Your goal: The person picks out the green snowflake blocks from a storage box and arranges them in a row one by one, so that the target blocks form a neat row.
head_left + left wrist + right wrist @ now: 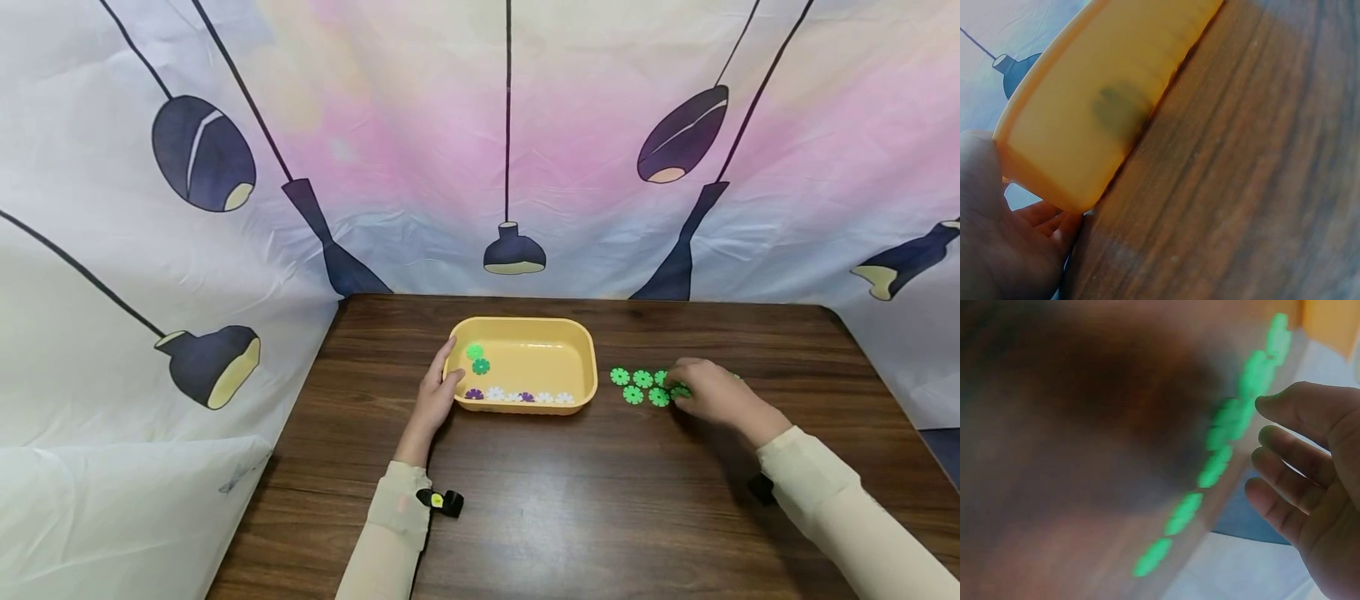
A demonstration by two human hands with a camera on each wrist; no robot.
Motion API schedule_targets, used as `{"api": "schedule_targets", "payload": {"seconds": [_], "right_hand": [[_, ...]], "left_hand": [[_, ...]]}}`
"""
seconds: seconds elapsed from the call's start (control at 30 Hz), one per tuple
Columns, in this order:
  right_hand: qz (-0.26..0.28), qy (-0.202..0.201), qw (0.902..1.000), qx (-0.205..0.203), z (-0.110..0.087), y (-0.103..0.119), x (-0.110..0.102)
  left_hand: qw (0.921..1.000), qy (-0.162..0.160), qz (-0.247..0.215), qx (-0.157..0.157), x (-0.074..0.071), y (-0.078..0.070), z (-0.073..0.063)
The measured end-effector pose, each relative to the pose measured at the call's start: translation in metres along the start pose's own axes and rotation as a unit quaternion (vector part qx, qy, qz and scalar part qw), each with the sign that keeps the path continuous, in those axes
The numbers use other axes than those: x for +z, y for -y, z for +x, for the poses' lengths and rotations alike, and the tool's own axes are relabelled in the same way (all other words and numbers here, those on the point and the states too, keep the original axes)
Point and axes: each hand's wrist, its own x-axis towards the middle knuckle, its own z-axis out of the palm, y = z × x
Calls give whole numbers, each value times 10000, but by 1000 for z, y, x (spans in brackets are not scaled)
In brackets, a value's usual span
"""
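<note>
A yellow plastic tray [536, 362] stands on the table. My left hand [433, 402] grips its left end, thumb over the rim and fingers around the outer wall, as the left wrist view also shows. Inside lie a light green flower-shaped disc [475, 352], a darker green disc [481, 367], and several purple and white discs [495, 393] along the near wall. To the tray's right, several bright green flower-shaped discs [633, 395] lie flat. Over their right part is my right hand [716, 396], hiding some; in its wrist view the fingers [1285, 450] are loosely bent, with nothing visible between them.
The dark wood-grain table [540, 500] meets a cloth backdrop [442, 167] printed with hanging lamps at its far edge. More cloth hangs at the left side. A black strap with a small device [442, 502] is on the left wrist.
</note>
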Motion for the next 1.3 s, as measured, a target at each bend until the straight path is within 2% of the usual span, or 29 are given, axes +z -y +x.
{"api": "schedule_targets", "payload": {"seconds": [0.23, 0.4, 0.67, 0.93, 1.07, 1.17, 1.3], "right_hand": [[-20, -187, 9997, -177, 26, 21, -24], [-1, -274, 9986, -445, 50, 42, -29], [181, -231, 9946, -991, 93, 76, -20], [-56, 275, 9941, -1048, 127, 103, -6], [-218, 361, 9914, -1236, 142, 112, 4], [-276, 411, 9898, -1335, 153, 120, 12], [-211, 626, 9901, -1242, 166, 132, 23]], "left_hand": [[10000, -23, 32, -40, 0, -1, 0], [10000, -9, 55, -67, 0, -3, -1], [10000, -32, 51, -41, 1, -5, -2], [9999, -39, 82, -134, 0, -6, -3], [9999, -30, 73, -80, -1, -6, -3], [9999, -66, 104, -91, -1, 6, 3], [9998, -116, 133, -70, 0, 27, 13]]}}
